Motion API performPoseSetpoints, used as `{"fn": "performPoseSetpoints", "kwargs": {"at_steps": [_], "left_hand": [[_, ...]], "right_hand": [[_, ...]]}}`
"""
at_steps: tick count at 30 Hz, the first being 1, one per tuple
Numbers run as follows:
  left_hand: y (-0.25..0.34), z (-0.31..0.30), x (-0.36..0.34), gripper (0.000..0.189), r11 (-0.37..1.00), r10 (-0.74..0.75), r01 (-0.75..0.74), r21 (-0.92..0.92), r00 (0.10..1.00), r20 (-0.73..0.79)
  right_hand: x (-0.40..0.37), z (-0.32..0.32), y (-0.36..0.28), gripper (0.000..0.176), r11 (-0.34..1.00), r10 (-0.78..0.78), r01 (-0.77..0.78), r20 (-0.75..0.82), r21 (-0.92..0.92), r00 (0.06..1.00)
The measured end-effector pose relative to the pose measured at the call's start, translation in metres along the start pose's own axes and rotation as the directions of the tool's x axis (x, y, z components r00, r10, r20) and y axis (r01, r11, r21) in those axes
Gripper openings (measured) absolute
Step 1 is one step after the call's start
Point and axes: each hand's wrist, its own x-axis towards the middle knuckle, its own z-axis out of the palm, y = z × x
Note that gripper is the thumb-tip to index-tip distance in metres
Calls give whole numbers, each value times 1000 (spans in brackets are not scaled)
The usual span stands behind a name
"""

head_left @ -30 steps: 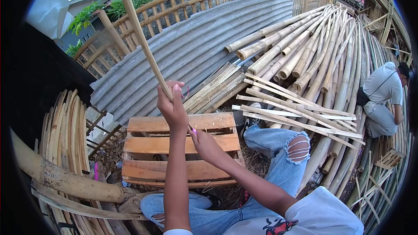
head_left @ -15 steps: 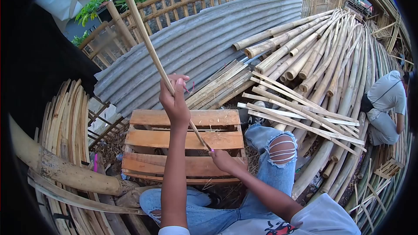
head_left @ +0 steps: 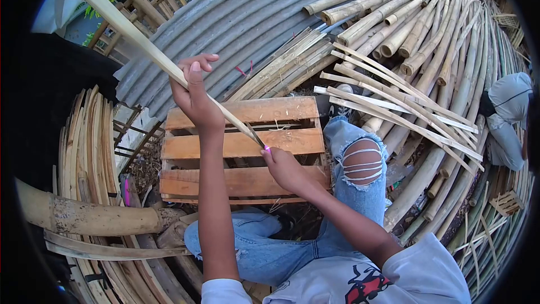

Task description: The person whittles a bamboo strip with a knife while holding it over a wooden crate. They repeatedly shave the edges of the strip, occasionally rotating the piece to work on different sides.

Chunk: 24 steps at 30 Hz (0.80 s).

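A long pale bamboo strip (head_left: pixel 126 28) slants from the upper left down to the middle of the view. Partway along its length, my left hand (head_left: pixel 197 98) holds it between thumb and palm, with some fingertips sticking out. At the strip's lower end, my right hand (head_left: pixel 288 171) is closed around the pink handle of a knife (head_left: pixel 258 138). The dark blade lies against or close beside the strip; the exact contact is too small to tell. Below both hands stands a low wooden slatted crate (head_left: pixel 242 178) with small shavings on top.
Split bamboo strips (head_left: pixel 402 101) lie crosswise right of my knee. Behind them, many bamboo poles (head_left: pixel 382 28) are piled. Corrugated sheeting (head_left: pixel 225 28) stands at the back. A thick bamboo pole (head_left: pixel 107 218) and upright strips (head_left: pixel 84 146) are at left. A person (head_left: pixel 509 112) crouches far right.
The strip has tilted further left and its upper part looks closer. My right hand and the knife sit higher in view, the blade now showing more. The camera has tipped down.
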Motion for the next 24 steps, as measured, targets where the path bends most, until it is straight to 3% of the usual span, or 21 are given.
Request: {"fn": "performPoseSetpoints", "kwargs": {"at_steps": [3, 5, 6, 8, 12, 14, 15, 17, 20, 21, 22, 24], "left_hand": [[0, 2, -1, 15, 1000, 3, -3, 6, 1000, -7], [2, 2, -2, 15, 1000, 18, -17, 20, 1000, -8], [3, 2, -2, 15, 999, 16, -16, 28, 1000, -10], [3, 1, -1, 17, 999, 35, -34, 17, 999, -31], [2, 7, -6, 17, 1000, 17, -17, 7, 1000, -10], [5, 12, -7, 17, 999, -42, 42, 1, 997, -68], [6, 18, -10, 17, 988, -23, 42, 146, 991, -131], [10, 24, -13, 19, 975, -17, 52, 216, 987, -162], [11, 22, -11, 22, 957, 2, 51, 287, 983, -183], [10, 21, -11, 22, 956, -8, 54, 288, 987, -159], [8, 22, -8, 22, 956, -7, 52, 288, 988, -154], [7, 25, -10, 22, 953, 23, 24, 301, 988, -154]], "right_hand": [[0, -8, -44, 43, 995, -41, 42, -17, 93, 999], [-4, 0, -49, 42, 984, -164, 172, -140, 45, 976], [-2, 12, -22, 42, 984, -165, 172, -132, 48, 977], [9, 38, 56, 39, 998, 31, -35, -60, -56, 998], [3, 18, 22, 38, 999, 43, -43, -35, -24, 998], [6, -8, -31, 40, 992, 19, -17, -13, 128, 1000], [5, -4, -31, 40, 992, 24, -22, -11, 127, 1000], [1, 7, -29, 40, 997, -22, 31, -127, 73, 992], [7, 41, 67, 37, 996, 76, -78, -58, -34, 995], [5, 46, 72, 37, 998, 28, -32, -83, -47, 996], [9, 38, 58, 37, 999, 28, -31, -85, -42, 996], [6, 6, -2, 38, 987, 43, -30, -75, 156, 996]]}}
